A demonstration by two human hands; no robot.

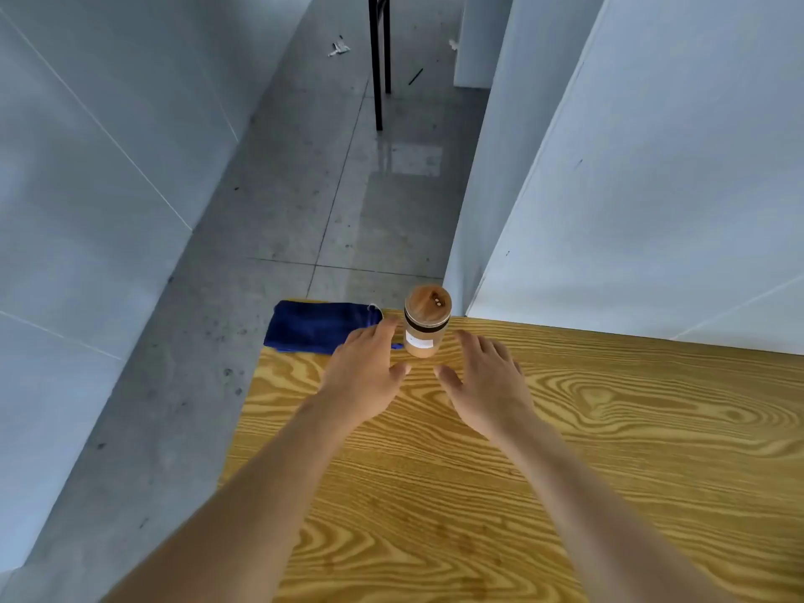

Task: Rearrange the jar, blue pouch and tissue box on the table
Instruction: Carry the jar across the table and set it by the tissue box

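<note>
Both hands, left (365,376) and right (485,385), spread empty over wood-grain table (609,450) near jar (424,328), pouch (317,326); grey floor (304,211), white walls (652,189).

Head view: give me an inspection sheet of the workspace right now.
Surface: wooden table, bare grain.
Job's things: jar upright near far edge; blue pouch flat at far left corner, overhanging the edge; tissue box not in view.
Clutter: nothing seen on table.
Grippers: left hand open over the pouch; right hand open right of the jar; neither grips.
Cables: nothing seen.
Surroundings: grey floor, white panels, black chair legs, paper scraps.
</note>
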